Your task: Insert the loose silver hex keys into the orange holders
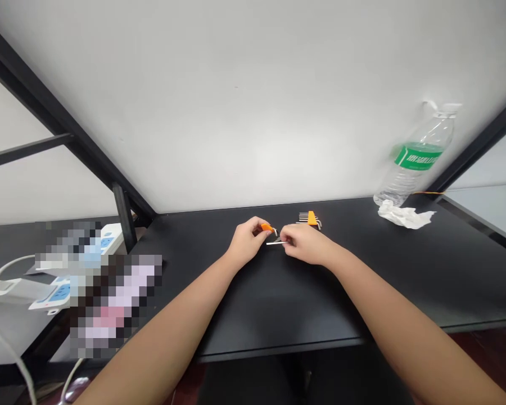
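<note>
Over the middle of the black table (261, 304), my left hand (247, 239) is closed on an orange hex key holder (266, 227), with a short metal end showing at its right side. Close beside it, my right hand (306, 242) pinches silver hex keys (276, 243); one long shaft points left out of the fingers. How many keys the right fingers hold is hidden. Just behind my right hand lies a second orange holder (312, 218) with several hex keys in it.
A clear plastic bottle (419, 156) with a green label stands at the back right, a crumpled white tissue (406, 215) before it. Power strips (62, 292) with a white cable (0, 337) lie at the left, near a black metal frame (124, 216). A pale wall (253, 112) rises behind.
</note>
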The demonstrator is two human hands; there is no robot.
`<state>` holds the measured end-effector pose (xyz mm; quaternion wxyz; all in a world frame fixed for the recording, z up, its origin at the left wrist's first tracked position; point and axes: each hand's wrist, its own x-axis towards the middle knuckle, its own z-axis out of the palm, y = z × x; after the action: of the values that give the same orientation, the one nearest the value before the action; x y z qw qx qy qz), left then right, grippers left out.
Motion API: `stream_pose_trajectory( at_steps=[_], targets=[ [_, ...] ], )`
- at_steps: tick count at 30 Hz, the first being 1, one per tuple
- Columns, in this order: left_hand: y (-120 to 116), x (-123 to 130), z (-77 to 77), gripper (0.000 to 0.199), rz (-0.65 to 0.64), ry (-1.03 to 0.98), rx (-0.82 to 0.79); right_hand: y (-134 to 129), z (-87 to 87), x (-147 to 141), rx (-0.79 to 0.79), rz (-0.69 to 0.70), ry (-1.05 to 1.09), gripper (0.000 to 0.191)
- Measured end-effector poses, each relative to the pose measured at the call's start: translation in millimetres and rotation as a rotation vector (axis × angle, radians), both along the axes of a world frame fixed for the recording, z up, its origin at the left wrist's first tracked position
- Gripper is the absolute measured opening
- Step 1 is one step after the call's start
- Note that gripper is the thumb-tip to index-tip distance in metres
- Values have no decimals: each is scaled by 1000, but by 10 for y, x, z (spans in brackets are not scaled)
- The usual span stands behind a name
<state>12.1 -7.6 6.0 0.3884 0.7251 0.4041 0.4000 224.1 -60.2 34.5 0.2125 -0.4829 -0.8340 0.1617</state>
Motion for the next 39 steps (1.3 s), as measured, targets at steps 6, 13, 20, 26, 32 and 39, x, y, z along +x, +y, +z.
stream_pose_trajectory(
  at_steps=[6, 13, 20, 26, 32, 39],
  targets=[
    [23, -16, -21, 12, 20, -42, -29, 41, 56, 102, 41, -194, 165, 5],
    [-13, 12, 24, 6, 3, 14, 58, 62, 7, 96, 85, -133, 127, 9],
    [-12, -26, 35, 9, -29, 208, 318, 70, 13, 121, 97, -85, 128, 13],
    [-26, -39, 9, 17, -90, 246, 437, 78, 38, 123, 51, -114, 189, 16],
    [-84, 14, 11, 15, -118, 257, 406, 70, -69, -79, -48, -74, 229, 5],
    [-66, -9, 78, 10, -106, 266, 333, -234, 170, -425, 22, 90, 318, 8]
  ],
)
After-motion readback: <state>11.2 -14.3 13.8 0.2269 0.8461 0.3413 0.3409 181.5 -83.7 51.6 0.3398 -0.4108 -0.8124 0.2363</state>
